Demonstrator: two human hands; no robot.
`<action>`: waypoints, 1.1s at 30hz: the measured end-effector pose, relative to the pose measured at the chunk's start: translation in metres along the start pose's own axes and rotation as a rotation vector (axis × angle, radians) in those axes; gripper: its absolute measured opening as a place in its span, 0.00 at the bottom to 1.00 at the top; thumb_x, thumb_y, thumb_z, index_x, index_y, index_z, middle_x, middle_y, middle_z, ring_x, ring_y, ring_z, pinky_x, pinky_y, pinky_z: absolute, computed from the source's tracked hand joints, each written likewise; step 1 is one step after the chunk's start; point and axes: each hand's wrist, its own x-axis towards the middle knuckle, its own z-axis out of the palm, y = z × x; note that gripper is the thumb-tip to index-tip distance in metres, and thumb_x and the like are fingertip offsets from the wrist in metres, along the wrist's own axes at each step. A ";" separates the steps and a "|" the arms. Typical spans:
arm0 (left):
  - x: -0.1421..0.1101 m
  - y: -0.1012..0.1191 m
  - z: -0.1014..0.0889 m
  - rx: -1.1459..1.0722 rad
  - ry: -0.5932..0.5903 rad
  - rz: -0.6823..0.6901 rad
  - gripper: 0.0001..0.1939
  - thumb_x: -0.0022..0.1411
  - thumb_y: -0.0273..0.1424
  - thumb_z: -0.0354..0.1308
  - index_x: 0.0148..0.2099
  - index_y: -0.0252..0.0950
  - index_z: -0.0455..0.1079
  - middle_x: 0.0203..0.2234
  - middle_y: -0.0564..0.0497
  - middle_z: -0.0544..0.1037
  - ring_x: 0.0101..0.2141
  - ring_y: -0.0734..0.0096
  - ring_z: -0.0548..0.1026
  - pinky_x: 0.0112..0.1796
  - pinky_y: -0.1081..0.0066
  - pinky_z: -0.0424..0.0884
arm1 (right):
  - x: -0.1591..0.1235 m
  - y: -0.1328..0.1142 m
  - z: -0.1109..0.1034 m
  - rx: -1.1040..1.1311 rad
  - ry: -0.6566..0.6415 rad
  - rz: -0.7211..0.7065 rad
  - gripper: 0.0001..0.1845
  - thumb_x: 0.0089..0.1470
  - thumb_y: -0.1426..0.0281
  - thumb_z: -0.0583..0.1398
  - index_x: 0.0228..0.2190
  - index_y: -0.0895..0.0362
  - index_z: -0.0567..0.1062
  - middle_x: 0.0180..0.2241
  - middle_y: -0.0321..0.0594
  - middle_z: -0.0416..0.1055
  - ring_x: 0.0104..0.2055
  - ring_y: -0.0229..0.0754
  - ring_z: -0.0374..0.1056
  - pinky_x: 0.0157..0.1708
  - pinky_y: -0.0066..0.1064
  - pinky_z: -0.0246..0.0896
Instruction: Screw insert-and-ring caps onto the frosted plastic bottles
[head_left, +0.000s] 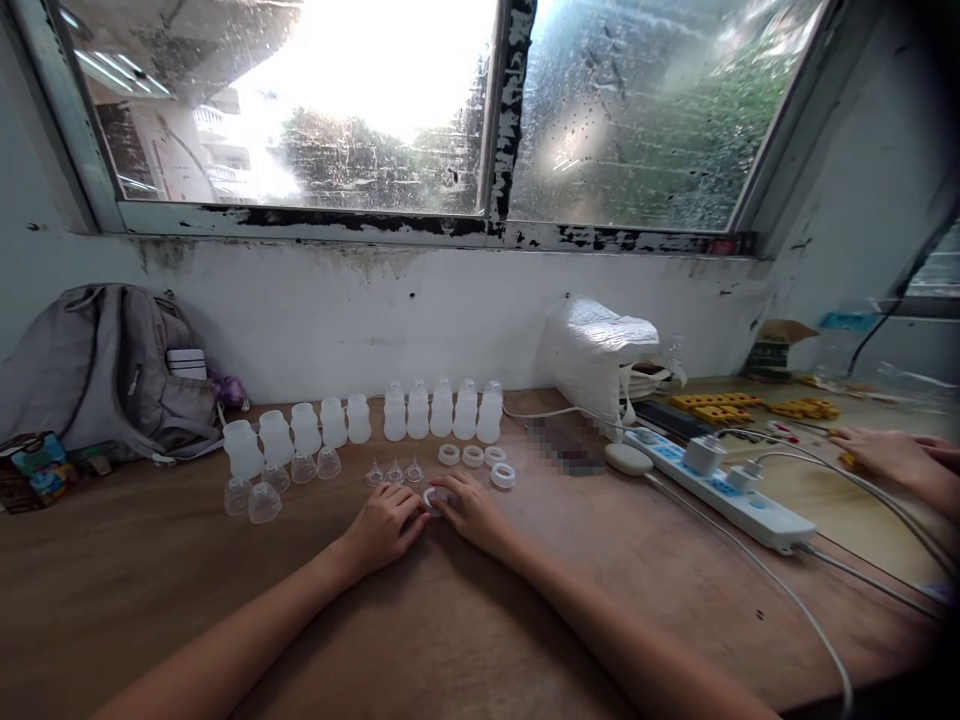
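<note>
looks like the right hand [466, 505] has its fingers around a white ring [431, 498] down on the table, with the left hand [382, 525] curled beside it, can't tell if it grips anything. nipples [395, 471] sit just beyond, probably lined up for easy reach, bottles [418, 412] behind.

Small-item assembly workplace, probably a workshop: rows of translucent bottles [306, 430] and loose white rings [472, 456] on a plain wooden worktop [360, 640]; power strip [720, 490] alongside; co-worker's hands [885, 455] near yellow parts [802, 408]; stained wall [375, 310] beneath a window frame [315, 222] with peeling paint.
</note>
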 end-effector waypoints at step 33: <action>-0.001 -0.003 -0.015 0.022 -0.007 0.064 0.14 0.55 0.38 0.51 0.40 0.34 0.62 0.32 0.48 0.74 0.32 0.65 0.71 0.36 0.65 0.65 | 0.003 -0.016 -0.019 0.140 -0.319 -0.066 0.11 0.51 0.76 0.50 0.25 0.60 0.71 0.20 0.37 0.70 0.22 0.34 0.65 0.24 0.21 0.55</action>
